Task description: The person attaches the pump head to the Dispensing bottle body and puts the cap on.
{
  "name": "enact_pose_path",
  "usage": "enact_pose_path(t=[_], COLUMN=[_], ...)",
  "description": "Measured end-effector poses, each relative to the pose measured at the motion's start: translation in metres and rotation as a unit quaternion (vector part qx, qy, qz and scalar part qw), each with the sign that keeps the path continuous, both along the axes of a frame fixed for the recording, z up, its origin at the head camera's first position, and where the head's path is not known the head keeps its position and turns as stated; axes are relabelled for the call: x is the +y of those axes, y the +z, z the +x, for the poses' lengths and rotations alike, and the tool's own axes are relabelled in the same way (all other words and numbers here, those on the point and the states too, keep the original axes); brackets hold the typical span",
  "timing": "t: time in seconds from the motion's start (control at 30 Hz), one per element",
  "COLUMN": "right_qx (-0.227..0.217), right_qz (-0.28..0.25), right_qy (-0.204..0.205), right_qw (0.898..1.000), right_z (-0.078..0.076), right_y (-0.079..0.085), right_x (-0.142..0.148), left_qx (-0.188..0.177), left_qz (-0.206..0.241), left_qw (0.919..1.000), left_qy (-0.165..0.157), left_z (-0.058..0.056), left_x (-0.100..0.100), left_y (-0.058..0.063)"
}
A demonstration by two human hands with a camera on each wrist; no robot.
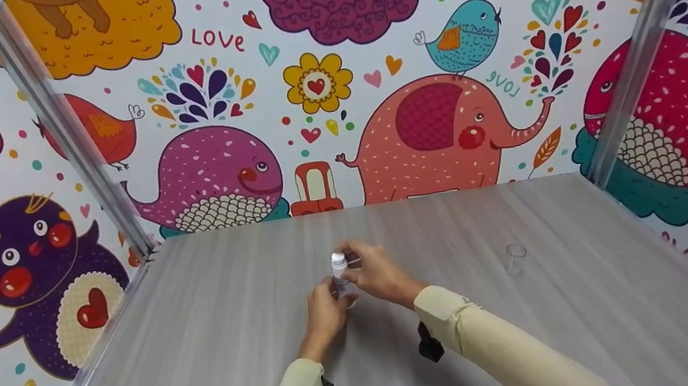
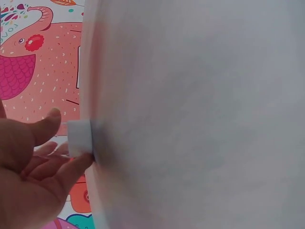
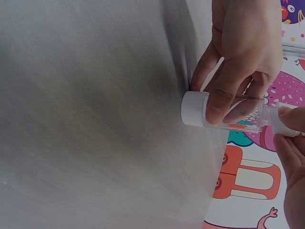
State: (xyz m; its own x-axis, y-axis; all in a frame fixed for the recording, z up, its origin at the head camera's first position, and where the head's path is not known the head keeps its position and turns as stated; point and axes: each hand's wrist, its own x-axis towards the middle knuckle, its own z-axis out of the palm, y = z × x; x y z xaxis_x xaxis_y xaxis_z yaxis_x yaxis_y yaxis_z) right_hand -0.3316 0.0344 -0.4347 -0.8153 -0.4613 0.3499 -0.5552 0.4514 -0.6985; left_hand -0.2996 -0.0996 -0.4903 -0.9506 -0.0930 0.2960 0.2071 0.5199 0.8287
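A small bottle [image 3: 233,126] with a clear body, a white base [image 3: 193,108] and a white top piece [image 1: 338,259] stands upright on the table, its base touching or very near the surface. My left hand [image 1: 325,313] grips the clear body low down, thumb and fingers around it. Higher up, my right hand [image 1: 381,272] pinches the white top piece, with a clear threaded neck showing just below it in the right wrist view. In the left wrist view only the white base shows plainly, beside the left hand's fingers [image 2: 76,169].
On the right of the grey wood-grain table [image 1: 218,334] stands a small clear cylinder [image 1: 515,259], like a cup or cap. Metal posts [image 1: 69,132] rise at both back corners. A wall with cartoon animals [image 1: 428,146] borders the table's far edge.
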Motion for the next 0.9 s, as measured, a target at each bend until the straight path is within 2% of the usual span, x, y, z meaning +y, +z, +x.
enact_pose_path(t=[0.13,0.33,0.9], right_qx=[0.014,0.006,0.003], right_qz=[0.01,0.006,0.018], right_qy=[0.0,0.001,0.011], right_qw=[1.0,1.0,1.0], right_z=[0.001,0.0008,-0.0011], right_y=[-0.0016,-0.0014,-0.0013], right_x=[0.0003,-0.0006,0.0003], left_qx=[0.012,0.008,0.006], left_qz=[-0.011,0.004,0.005], left_qw=[0.9998,1.0,1.0], left_qy=[0.008,0.001,0.003], left_z=[-0.0004,-0.0006,0.0019], left_x=[0.0011,-0.0008,-0.0002], left_y=[-0.0004,-0.0003,0.0008])
